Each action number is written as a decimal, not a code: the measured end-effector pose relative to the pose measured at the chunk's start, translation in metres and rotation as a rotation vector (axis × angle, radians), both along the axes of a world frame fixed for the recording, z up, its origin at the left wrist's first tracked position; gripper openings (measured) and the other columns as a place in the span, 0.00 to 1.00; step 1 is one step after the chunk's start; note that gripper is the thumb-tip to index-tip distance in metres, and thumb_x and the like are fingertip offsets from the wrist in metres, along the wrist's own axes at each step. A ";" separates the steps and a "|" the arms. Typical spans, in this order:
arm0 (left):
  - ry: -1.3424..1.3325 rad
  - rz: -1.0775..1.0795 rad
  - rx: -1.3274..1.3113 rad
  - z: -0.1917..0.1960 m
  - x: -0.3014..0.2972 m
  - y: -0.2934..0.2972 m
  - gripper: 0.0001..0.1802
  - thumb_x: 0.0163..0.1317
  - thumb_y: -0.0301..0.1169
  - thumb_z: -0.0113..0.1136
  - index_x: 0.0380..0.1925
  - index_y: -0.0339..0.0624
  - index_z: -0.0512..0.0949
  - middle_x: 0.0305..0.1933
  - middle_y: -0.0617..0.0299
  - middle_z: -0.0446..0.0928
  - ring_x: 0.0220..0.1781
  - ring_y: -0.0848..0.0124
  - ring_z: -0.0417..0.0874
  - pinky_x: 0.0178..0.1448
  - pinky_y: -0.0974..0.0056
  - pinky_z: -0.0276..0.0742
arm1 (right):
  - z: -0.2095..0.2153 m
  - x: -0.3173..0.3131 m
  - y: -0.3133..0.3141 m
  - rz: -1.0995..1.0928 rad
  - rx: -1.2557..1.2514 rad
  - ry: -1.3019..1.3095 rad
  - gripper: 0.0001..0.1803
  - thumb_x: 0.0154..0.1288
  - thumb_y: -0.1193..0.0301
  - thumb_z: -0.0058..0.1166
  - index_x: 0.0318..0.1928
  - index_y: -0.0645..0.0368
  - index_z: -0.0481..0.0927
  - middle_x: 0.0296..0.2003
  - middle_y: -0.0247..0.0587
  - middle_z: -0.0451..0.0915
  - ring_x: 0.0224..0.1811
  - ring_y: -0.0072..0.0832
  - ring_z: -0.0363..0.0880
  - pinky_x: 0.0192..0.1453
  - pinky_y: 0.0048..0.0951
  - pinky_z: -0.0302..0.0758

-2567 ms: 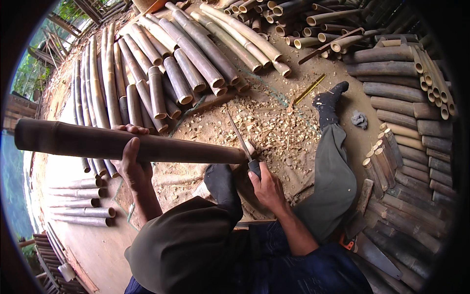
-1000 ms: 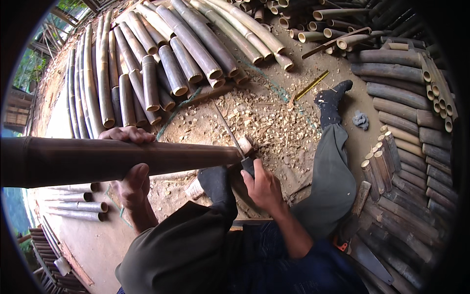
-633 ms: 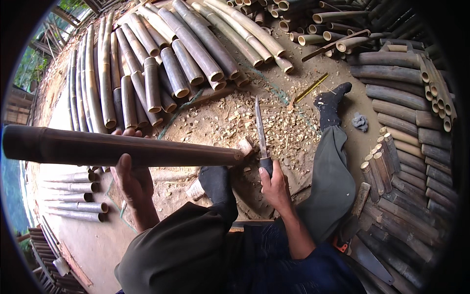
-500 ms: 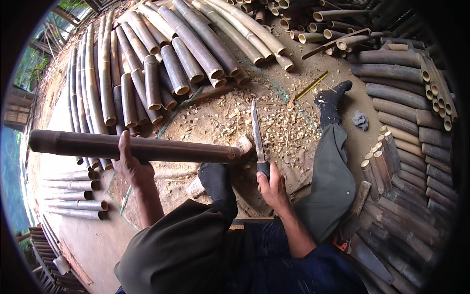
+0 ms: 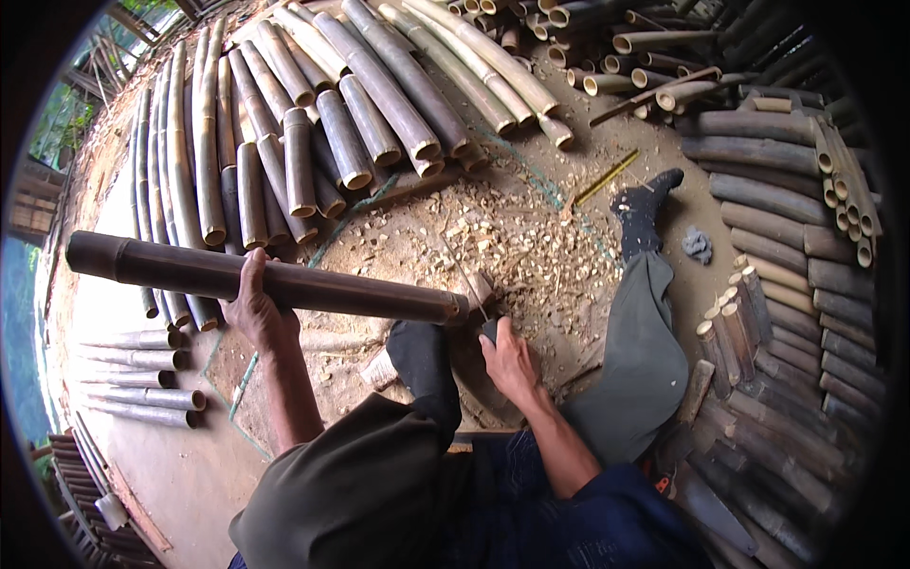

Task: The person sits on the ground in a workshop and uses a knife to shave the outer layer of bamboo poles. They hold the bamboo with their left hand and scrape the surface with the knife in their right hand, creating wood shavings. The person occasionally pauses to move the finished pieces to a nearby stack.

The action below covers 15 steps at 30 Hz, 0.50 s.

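Note:
My left hand (image 5: 261, 318) is wrapped round a dark brown bamboo tube (image 5: 365, 294), its thumb over the top. The tube lies across in front of me, its left end slightly higher in the picture. Its right end is at a pale piece of wood (image 5: 481, 287); whether they touch I cannot tell. In my right hand (image 5: 513, 364) is the dark handle of a knife (image 5: 464, 275). The narrow blade, seen nearly edge-on, points away and to the left, just beyond the tube's right end. My feet, in dark socks, are on either side.
Pale wood chips (image 5: 512, 237) cover the ground ahead. Long bamboo poles (image 5: 379, 71) lie at the far left, and stacked bamboo (image 5: 768, 180) stands on the right. A yellow measuring stick (image 5: 607, 178) and a grey crumpled cloth (image 5: 697, 246) lie near my right foot. A saw (image 5: 713, 507) rests at lower right.
The knife has swung leftward toward the tube's right end, its blade turned from broadside to nearly edge-on. My right hand moved slightly left. The tube tilted a little, its right end lower.

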State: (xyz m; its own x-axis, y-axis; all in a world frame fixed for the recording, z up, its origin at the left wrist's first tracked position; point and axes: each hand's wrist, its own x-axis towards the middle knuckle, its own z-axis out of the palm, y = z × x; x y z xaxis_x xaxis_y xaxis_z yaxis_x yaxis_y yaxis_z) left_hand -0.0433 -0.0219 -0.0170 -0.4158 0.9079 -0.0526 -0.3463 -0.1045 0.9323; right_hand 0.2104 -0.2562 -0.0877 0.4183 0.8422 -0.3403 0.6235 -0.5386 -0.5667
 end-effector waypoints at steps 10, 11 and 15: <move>-0.091 -0.096 0.057 0.007 0.001 -0.006 0.16 0.59 0.22 0.74 0.45 0.31 0.79 0.40 0.55 0.83 0.39 0.65 0.87 0.50 0.59 0.88 | -0.009 0.002 -0.007 0.043 0.065 -0.013 0.19 0.76 0.59 0.56 0.49 0.62 0.69 0.33 0.64 0.83 0.34 0.62 0.85 0.35 0.53 0.81; -0.104 -0.089 0.060 0.006 -0.002 -0.009 0.16 0.60 0.22 0.73 0.46 0.31 0.78 0.41 0.55 0.82 0.40 0.65 0.87 0.51 0.58 0.88 | -0.007 0.006 -0.006 0.068 -0.063 -0.019 0.19 0.77 0.59 0.56 0.49 0.61 0.68 0.33 0.64 0.83 0.34 0.62 0.85 0.35 0.55 0.81; -0.175 -0.218 0.108 0.002 -0.016 -0.010 0.24 0.62 0.21 0.69 0.55 0.34 0.70 0.46 0.53 0.81 0.48 0.64 0.86 0.60 0.52 0.86 | 0.050 -0.004 0.003 0.020 0.292 0.143 0.18 0.77 0.59 0.56 0.52 0.62 0.71 0.35 0.62 0.83 0.36 0.61 0.85 0.35 0.56 0.80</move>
State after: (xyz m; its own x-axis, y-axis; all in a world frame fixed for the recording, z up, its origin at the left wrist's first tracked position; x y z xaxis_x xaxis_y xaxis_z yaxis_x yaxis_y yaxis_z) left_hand -0.0588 -0.0319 -0.0149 -0.2036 0.9790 -0.0042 -0.5261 -0.1058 0.8438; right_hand 0.2064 -0.2531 -0.0377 0.3656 0.9206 -0.1372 0.5356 -0.3287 -0.7779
